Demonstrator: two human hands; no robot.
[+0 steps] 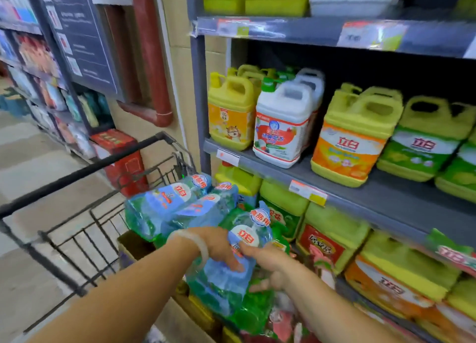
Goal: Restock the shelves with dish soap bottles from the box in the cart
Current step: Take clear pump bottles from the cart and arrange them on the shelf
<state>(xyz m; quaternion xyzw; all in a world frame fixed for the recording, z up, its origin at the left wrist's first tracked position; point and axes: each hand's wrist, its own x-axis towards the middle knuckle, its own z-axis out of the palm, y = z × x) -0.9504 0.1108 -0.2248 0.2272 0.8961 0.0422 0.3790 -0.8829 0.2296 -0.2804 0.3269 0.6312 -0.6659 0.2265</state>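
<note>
Both of our forearms reach in from the bottom edge, and between them we hold a soap pack (242, 250), a clear blue-and-green bundle with a round red-lettered label. Our left hand (219, 247), with a pale bracelet (198, 242) on the wrist, lies over the pack's left side with fingers curled down onto the plastic; our right hand (268, 263) grips it from the right, thumb pressed against the label. Just below sit more green and blue packs in the cardboard box (134, 244), whose brown flap shows at the left, and the box rests in the black wire cart (77, 229). Beyond our hands another soap bundle (175, 206) rides on top of the pile, blurred and tilted toward the cart's handle. Farther right stand the shelves (360, 196), the middle one carrying yellow, white and lime jugs (286, 126) with bare space at its front edge. We judge the slick film the main risk: a loose pinch could let the pack slide out, and pulling it free may drag the tilted bundle off the pile. Swinging it up carelessly could also knock the white jug near the shelf edge.
</note>
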